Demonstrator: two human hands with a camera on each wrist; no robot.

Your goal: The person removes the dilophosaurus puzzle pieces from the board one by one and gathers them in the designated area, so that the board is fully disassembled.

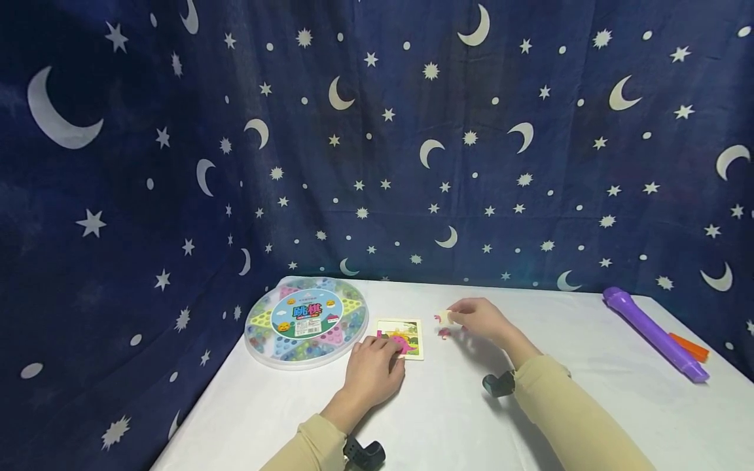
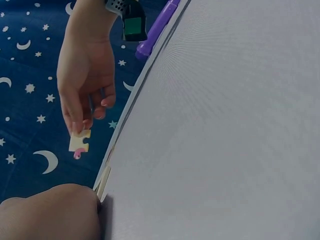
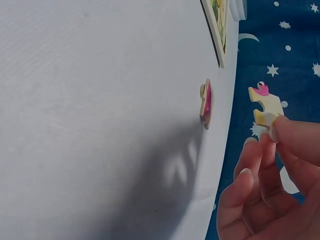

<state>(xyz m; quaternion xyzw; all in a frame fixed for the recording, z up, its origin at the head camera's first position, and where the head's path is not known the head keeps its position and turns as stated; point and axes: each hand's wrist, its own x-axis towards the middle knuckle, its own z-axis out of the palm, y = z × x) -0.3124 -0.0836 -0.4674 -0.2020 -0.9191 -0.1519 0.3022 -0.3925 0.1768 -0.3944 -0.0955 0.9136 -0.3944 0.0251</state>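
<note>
My right hand (image 1: pixel 480 316) pinches a cream jigsaw piece (image 3: pixel 270 106) with a pink patch between thumb and fingertips, above the table. Below it, a pink loose puzzle piece (image 1: pixel 444 333) lies on the white cloth; the right wrist view shows it nearly edge-on. To the left is a small puzzle board (image 1: pixel 421 340) with a pale frame and a picture of a pink animal among green and yellow. My left hand (image 1: pixel 372 369) rests on its lower left part, fingers over the picture. In the left wrist view only the back of that hand shows, its fingertips hidden.
A round Chinese checkers set (image 1: pixel 306 322) in clear packaging lies left of the puzzle board. Toward the right table edge are a long purple tube (image 1: pixel 655 333) and an orange stick (image 1: pixel 689 347). Dark blue curtains with moons and stars stand behind and left.
</note>
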